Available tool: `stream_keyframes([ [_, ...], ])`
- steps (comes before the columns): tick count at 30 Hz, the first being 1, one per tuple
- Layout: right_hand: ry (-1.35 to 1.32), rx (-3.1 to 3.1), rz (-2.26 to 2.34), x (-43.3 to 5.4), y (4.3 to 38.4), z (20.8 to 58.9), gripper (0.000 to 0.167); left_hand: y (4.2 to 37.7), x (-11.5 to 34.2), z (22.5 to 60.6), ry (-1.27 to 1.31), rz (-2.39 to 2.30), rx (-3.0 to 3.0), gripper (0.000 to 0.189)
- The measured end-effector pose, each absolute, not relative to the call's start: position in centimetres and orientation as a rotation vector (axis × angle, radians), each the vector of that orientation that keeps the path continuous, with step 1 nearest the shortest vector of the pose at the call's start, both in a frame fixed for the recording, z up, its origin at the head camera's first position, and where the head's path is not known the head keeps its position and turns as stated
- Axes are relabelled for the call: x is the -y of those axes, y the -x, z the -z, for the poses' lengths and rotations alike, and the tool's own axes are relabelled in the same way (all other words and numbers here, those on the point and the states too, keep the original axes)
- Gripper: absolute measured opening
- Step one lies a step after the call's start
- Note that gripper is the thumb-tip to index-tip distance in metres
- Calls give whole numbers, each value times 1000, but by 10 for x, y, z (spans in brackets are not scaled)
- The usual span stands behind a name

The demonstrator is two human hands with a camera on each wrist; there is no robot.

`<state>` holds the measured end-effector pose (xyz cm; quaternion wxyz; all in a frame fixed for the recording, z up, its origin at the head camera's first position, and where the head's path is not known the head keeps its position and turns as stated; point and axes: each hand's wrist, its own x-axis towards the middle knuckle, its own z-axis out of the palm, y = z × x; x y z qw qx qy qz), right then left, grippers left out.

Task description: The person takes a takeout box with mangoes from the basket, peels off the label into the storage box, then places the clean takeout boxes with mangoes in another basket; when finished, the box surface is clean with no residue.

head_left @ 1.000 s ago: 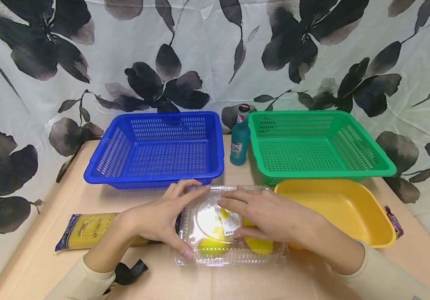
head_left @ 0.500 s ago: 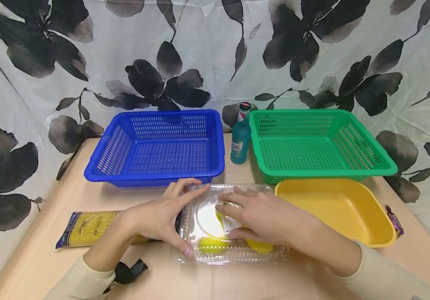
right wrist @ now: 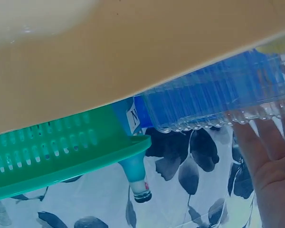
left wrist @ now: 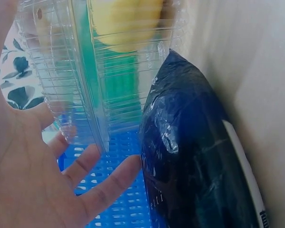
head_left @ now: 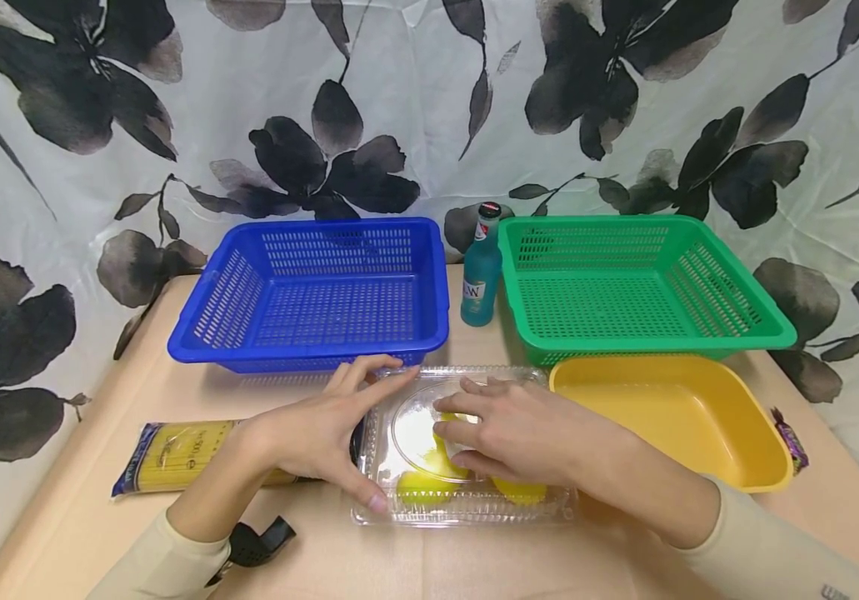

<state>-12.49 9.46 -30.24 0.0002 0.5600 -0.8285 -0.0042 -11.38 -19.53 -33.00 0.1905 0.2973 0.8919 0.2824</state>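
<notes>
hands bracket a clear clamshell box (head_left: pixel 466 500), long axis crosswise: left hand (head_left: pixel 317 437) spans its left end, right hand (head_left: pixel 522 433) lies flat on its lid.

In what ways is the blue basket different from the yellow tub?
The blue basket has perforated walls and floor; the yellow tub has solid, smooth walls. The blue basket sits at the back left of the table, the yellow tub at the front right, in front of the green basket. Both are rectangular, open on top and hold nothing.
</notes>
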Motion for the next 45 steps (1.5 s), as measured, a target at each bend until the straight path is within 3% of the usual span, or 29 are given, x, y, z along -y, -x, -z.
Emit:
stream_keyframes([
  [4,-1807,2459,-45,-94,126,305,10,114,196,330,-844,-793,-2511,135],
  [14,-1831,2585,-225,-96,126,300,3,113,194,328,-832,-793,-2506,138],
  [36,-1788,2660,-876,-114,147,291,11,113,195,327,-814,-809,-2488,135],
  [45,-1635,2609,-1090,-135,150,267,15,113,195,327,-791,-805,-2485,134],
])
